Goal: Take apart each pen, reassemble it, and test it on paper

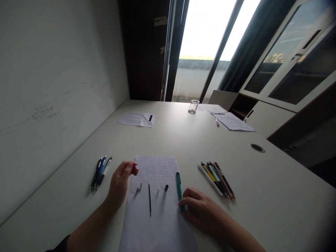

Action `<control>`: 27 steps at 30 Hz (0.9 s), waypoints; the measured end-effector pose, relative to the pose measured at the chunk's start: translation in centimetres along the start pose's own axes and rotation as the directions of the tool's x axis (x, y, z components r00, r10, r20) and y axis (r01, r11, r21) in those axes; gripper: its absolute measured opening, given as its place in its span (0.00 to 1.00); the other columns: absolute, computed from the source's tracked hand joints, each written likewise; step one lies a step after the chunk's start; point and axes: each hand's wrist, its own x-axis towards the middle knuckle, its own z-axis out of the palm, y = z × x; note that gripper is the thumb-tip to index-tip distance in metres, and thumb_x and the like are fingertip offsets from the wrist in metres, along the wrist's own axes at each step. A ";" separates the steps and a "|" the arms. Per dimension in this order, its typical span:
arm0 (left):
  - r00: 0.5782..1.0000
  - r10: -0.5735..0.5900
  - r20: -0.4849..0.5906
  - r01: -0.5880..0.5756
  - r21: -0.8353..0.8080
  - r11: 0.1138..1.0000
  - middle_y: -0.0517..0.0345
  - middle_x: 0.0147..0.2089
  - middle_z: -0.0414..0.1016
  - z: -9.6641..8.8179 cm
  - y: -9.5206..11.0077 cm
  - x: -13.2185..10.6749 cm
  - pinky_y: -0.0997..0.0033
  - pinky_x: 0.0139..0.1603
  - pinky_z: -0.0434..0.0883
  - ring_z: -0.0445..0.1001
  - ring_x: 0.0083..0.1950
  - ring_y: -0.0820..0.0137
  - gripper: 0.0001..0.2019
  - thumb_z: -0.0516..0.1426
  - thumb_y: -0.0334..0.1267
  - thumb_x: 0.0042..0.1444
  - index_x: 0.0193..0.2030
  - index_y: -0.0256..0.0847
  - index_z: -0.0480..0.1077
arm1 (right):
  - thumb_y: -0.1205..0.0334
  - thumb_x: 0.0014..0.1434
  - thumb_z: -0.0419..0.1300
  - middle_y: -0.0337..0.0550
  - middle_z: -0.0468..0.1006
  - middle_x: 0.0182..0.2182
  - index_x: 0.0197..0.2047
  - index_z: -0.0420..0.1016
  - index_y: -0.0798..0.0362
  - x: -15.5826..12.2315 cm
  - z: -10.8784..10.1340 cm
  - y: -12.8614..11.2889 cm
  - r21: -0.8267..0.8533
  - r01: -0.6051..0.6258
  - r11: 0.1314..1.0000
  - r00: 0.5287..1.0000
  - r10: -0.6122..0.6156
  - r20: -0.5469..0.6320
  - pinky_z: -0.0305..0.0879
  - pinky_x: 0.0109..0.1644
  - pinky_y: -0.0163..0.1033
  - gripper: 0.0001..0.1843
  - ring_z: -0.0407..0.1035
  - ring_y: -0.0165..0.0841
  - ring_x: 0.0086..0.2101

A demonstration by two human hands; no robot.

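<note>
A written sheet of paper (157,196) lies in front of me on the white table (183,140). On it rest small pen parts: a clip piece (138,189), a thin black refill (149,204), a tiny pale piece (158,191) and a black cap (166,188). A green pen barrel (179,187) lies along the sheet's right side. My right hand (201,210) lies over the barrel's near end, fingertips curled onto it. My left hand (120,182) hovers at the sheet's left edge, fingers loosely curled with nothing seen in them.
Three pens (100,172) lie to the left, several coloured pens (216,179) to the right. Farther back are a folded paper (137,119), a glass (193,106), papers with a pen (231,120), and a cable hole (257,148). A wall runs along the left.
</note>
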 end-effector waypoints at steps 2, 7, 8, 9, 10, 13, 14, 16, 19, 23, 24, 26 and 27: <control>1.000 0.003 0.001 -0.003 0.003 1.000 0.54 0.34 0.75 0.0 -0.1 0.0 0.66 0.41 0.72 0.73 0.37 0.67 0.13 0.56 0.46 0.63 0.39 0.38 0.74 | 0.67 0.61 0.59 0.47 0.74 0.41 0.45 0.76 0.49 0.0 0.0 0.0 -0.001 -0.002 1.000 1.000 0.002 0.004 0.68 0.45 0.38 0.10 0.71 0.35 0.41; 1.000 0.004 -0.003 -0.004 -0.009 1.000 0.55 0.33 0.75 0.2 0.0 0.1 0.67 0.40 0.72 0.73 0.36 0.67 0.13 0.56 0.47 0.62 0.39 0.38 0.74 | 0.65 0.61 0.59 0.47 0.73 0.41 0.44 0.76 0.49 -0.1 -0.1 0.1 -0.005 -0.003 1.000 1.000 0.003 0.005 0.68 0.45 0.37 0.09 0.71 0.34 0.40; 1.000 0.002 -0.003 -0.002 -0.011 1.000 0.55 0.33 0.75 0.2 0.0 0.1 0.67 0.40 0.72 0.73 0.36 0.67 0.13 0.57 0.47 0.62 0.39 0.38 0.74 | 0.65 0.62 0.58 0.47 0.73 0.41 0.44 0.76 0.49 -0.1 -0.1 0.1 -0.007 -0.002 1.000 1.000 0.002 0.004 0.68 0.44 0.37 0.08 0.71 0.34 0.40; 1.000 -0.001 -0.002 0.001 -0.011 1.000 0.55 0.33 0.75 0.2 0.1 0.1 0.67 0.40 0.72 0.73 0.36 0.67 0.13 0.57 0.47 0.62 0.39 0.38 0.74 | 0.64 0.62 0.58 0.47 0.73 0.40 0.44 0.76 0.49 -0.1 -0.1 0.1 -0.009 -0.002 1.000 1.000 0.002 0.002 0.68 0.44 0.37 0.08 0.71 0.34 0.40; 1.000 -0.003 0.000 0.003 -0.009 1.000 0.55 0.33 0.75 0.2 0.1 0.0 0.67 0.40 0.72 0.73 0.36 0.67 0.13 0.56 0.47 0.62 0.39 0.38 0.74 | 0.64 0.62 0.59 0.47 0.73 0.40 0.44 0.76 0.49 -0.1 0.0 0.1 -0.010 0.000 1.000 1.000 0.000 0.002 0.68 0.44 0.37 0.08 0.71 0.34 0.40; 1.000 0.000 0.019 0.000 0.003 1.000 0.55 0.34 0.75 0.0 0.0 0.0 0.66 0.41 0.72 0.73 0.36 0.67 0.13 0.55 0.46 0.63 0.40 0.39 0.74 | 0.64 0.62 0.59 0.47 0.73 0.40 0.43 0.76 0.49 0.0 0.0 0.1 -0.012 -0.001 1.000 1.000 0.001 0.001 0.68 0.44 0.37 0.07 0.71 0.34 0.40; 1.000 0.001 0.028 -0.001 0.008 1.000 0.55 0.34 0.75 -0.1 -0.1 -0.1 0.66 0.41 0.72 0.73 0.37 0.67 0.13 0.55 0.46 0.64 0.40 0.39 0.74 | 0.64 0.62 0.59 0.47 0.73 0.40 0.43 0.76 0.49 0.0 0.1 0.1 -0.014 -0.004 1.000 1.000 0.004 0.002 0.68 0.44 0.37 0.07 0.71 0.34 0.40; 0.999 0.005 0.035 -0.005 0.012 1.000 0.55 0.34 0.74 -0.2 -0.3 -0.1 0.66 0.41 0.72 0.73 0.37 0.67 0.13 0.54 0.45 0.64 0.40 0.39 0.73 | 0.65 0.62 0.59 0.47 0.73 0.40 0.43 0.76 0.50 0.0 0.1 0.1 -0.017 -0.009 1.000 1.000 0.009 0.006 0.67 0.44 0.37 0.07 0.71 0.34 0.40; 1.000 0.011 0.027 -0.011 0.007 1.000 0.55 0.34 0.74 -0.2 -0.5 0.0 0.67 0.41 0.71 0.73 0.37 0.67 0.13 0.54 0.45 0.64 0.40 0.39 0.73 | 0.65 0.61 0.59 0.47 0.74 0.40 0.43 0.77 0.50 0.0 0.1 0.2 -0.020 -0.015 1.000 1.000 0.015 0.020 0.67 0.44 0.37 0.07 0.70 0.34 0.40; 0.999 0.012 0.036 -0.012 0.018 1.000 0.56 0.34 0.74 -0.2 -0.5 0.0 0.66 0.41 0.72 0.73 0.37 0.67 0.12 0.54 0.45 0.65 0.40 0.39 0.73 | 0.67 0.61 0.59 0.46 0.74 0.40 0.42 0.77 0.50 -0.1 0.2 0.3 -0.021 -0.029 0.999 0.999 0.030 0.034 0.67 0.44 0.37 0.08 0.70 0.34 0.40; 0.999 0.010 0.038 -0.011 0.023 1.000 0.56 0.34 0.74 -0.2 -0.4 0.0 0.66 0.41 0.72 0.73 0.37 0.67 0.12 0.54 0.45 0.65 0.40 0.39 0.73 | 0.67 0.60 0.59 0.46 0.74 0.40 0.42 0.77 0.50 -0.1 0.2 0.3 -0.021 -0.032 0.999 0.999 0.033 0.035 0.67 0.44 0.37 0.08 0.70 0.34 0.40; 0.999 0.007 0.038 -0.008 0.026 1.000 0.56 0.34 0.74 -0.2 -0.3 0.0 0.66 0.40 0.72 0.73 0.37 0.67 0.12 0.53 0.45 0.65 0.40 0.39 0.73 | 0.67 0.60 0.59 0.45 0.74 0.40 0.42 0.76 0.50 -0.1 0.2 0.4 -0.022 -0.036 0.999 0.999 0.037 0.035 0.67 0.44 0.36 0.08 0.70 0.33 0.40; 0.999 0.005 0.037 -0.006 0.026 1.000 0.56 0.34 0.74 -0.2 -0.3 -0.1 0.66 0.40 0.72 0.73 0.37 0.67 0.12 0.53 0.45 0.65 0.40 0.39 0.73 | 0.66 0.60 0.59 0.45 0.74 0.40 0.42 0.77 0.50 -0.1 0.2 0.4 -0.022 -0.036 0.999 0.999 0.036 0.036 0.67 0.44 0.36 0.08 0.70 0.33 0.39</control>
